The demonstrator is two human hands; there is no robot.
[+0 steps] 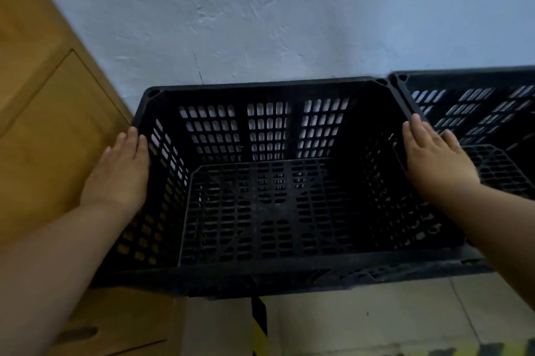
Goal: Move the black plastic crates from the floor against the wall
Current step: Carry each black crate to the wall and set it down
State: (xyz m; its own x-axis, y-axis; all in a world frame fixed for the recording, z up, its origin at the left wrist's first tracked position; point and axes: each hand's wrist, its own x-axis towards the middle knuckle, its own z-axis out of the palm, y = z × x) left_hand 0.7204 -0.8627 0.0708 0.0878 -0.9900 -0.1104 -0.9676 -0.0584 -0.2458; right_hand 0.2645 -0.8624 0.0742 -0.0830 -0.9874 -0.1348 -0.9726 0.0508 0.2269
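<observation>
A black plastic crate (269,205) with slotted walls stands with its back rim against the pale blue wall (289,22). My left hand (118,173) lies flat against the outside of its left rim, fingers straight and together. My right hand (434,158) rests flat on its right rim, fingers also straight and not curled around the edge. A second black crate (486,112) stands directly to the right, rim to rim with the first, also against the wall. Both crates are empty.
A wooden cabinet (49,124) fills the left side, close to the first crate's left wall. Pale floor tiles (376,318) show below the crate's front edge, with a black and yellow striped strip (259,324).
</observation>
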